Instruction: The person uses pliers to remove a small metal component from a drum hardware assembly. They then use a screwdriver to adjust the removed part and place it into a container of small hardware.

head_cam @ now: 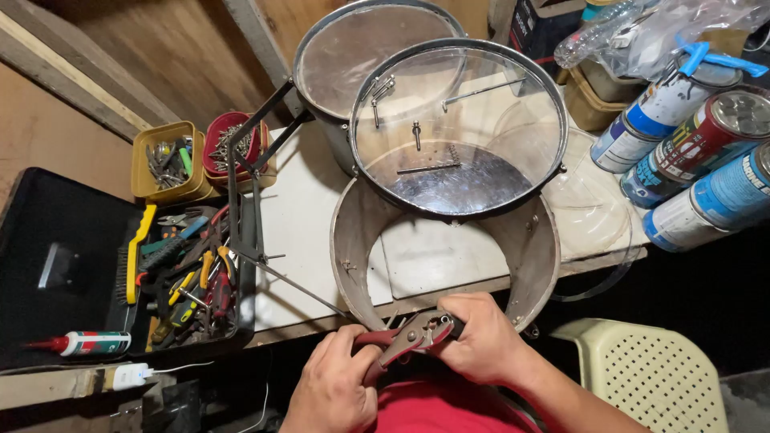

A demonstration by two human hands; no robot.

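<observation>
Red-handled pliers (409, 337) are gripped by both hands just above my red shirt. My left hand (333, 383) wraps the red handles. My right hand (480, 341) closes over the metal jaw end, right against the near rim of a bare drum shell (353, 248) that lies on the white table. A second drum with a clear head (457, 128) rests on the shell's far side, with several loose metal rods lying on the head. Behind it stands another drum (353, 48).
An open black toolbox (48, 232) full of hand tools sits at left, with a glue tube (84, 343) on it. Yellow (164, 160) and red (233, 140) tubs hold screws. Spray cans (698, 152) lie at right, a cream plastic chair (650, 369) below.
</observation>
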